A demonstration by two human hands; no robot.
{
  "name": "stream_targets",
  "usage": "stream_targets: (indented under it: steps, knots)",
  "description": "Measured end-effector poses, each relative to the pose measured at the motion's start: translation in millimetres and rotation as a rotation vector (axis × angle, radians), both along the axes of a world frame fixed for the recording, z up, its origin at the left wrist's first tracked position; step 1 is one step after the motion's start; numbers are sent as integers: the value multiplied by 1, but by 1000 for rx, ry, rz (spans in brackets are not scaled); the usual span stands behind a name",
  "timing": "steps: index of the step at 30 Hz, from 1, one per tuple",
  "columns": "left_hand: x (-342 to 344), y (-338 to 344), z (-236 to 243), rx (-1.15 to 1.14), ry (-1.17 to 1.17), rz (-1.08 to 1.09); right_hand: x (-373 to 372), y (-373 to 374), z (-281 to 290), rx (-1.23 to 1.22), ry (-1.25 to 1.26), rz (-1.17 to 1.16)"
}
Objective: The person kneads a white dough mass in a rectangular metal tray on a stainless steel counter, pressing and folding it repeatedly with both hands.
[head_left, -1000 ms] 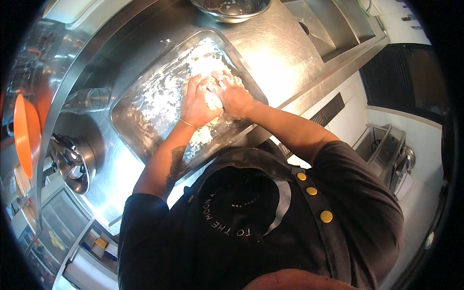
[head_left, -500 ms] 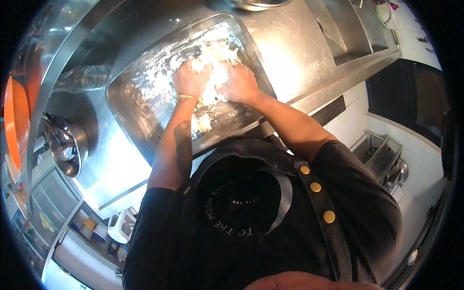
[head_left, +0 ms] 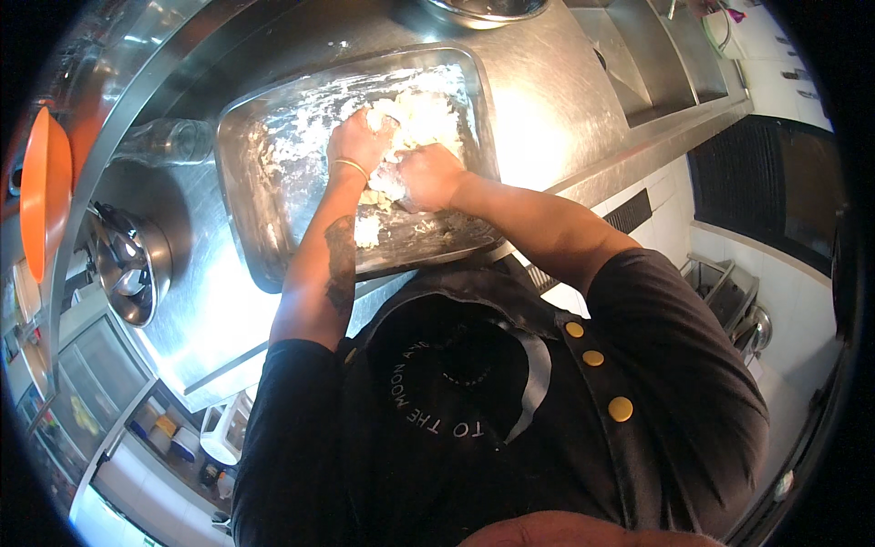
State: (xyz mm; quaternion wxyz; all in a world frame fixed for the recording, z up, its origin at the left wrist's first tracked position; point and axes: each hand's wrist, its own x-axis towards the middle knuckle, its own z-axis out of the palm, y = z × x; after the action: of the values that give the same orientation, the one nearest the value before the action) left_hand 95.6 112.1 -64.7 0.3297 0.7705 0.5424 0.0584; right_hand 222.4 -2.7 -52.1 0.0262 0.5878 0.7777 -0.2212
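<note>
A large rectangular metal tray point(head_left: 239, 214) holds crumbly pale dough point(head_left: 421, 117) and a scatter of white flour point(head_left: 305, 117). The dough is heaped toward the tray's right half, with a smaller lump point(head_left: 367, 232) by the near side. My left hand point(head_left: 358, 146), a thin band at its wrist, is closed with its fingers pressed into the dough. Beside it, slightly nearer to me, my right hand point(head_left: 428, 179) is curled like a fist on the dough at the heap's near edge. Most of my fingertips are hidden by the hands and the dough.
Left of the tray, a clear bottle point(head_left: 164, 142) lies on the steel counter point(head_left: 205, 305). Near the left edge stands a shiny metal bowl point(head_left: 137, 264), with an orange bowl point(head_left: 46, 196) beyond it. Another metal bowl point(head_left: 488, 11) sits behind the tray; a sink point(head_left: 643, 59) is at the right.
The tray has turned on the counter, its left side shifting right and its right side coming nearer. My right hand has drawn back toward me and left, curling tighter.
</note>
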Motion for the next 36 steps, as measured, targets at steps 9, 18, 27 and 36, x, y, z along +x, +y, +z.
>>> stream_targets:
  steps: [9, 18, 27, 36]
  knots:
    - [-41, -50, -15, -40, -89, 25, 6, 29, 26, -139, 20, -230]
    - [-44, -102, 28, -51, 133, -97, 18, 73, -1, -213, 43, -398]
    - [-114, -127, 60, -71, -39, -286, 51, 46, 36, -288, 567, -84]
    - [-111, -87, 66, 80, 366, -577, 46, -14, 36, 159, 114, -39]
